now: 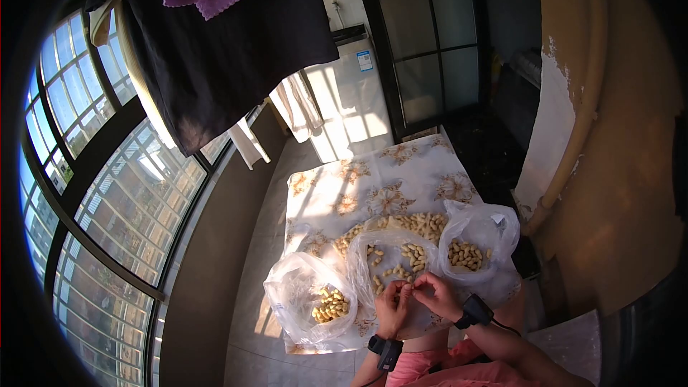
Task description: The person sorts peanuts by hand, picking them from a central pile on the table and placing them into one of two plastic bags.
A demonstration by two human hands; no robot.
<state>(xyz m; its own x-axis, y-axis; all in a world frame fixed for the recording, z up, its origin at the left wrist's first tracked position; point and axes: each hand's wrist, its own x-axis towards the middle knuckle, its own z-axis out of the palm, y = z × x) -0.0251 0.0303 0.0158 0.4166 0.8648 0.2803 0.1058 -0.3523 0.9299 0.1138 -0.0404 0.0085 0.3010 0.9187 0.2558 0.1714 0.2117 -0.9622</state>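
Note:
My left hand (391, 309) and my right hand (439, 299) meet at the near edge of the middle plastic bag (356, 261). Both are closed, thumbs and fingers pinched together with the tips almost touching. Whatever small thing is between the fingertips is too small to make out. Just beyond them, unshelled peanuts (414, 254) lie loose in the open middle bag. To the left, another clear bag (287, 279) holds a small heap of peanuts (331, 306). A third bag (505, 226) on the right has more peanuts (466, 255) inside.
Behind the bags, a long pile of peanuts (423, 223) spreads across the flowered tablecloth (365, 190). Dark clothing (236, 64) hangs above at the left, by a barred window (129, 201). A white appliance (355, 93) stands beyond the table. A wall with a pipe (584, 115) is on the right.

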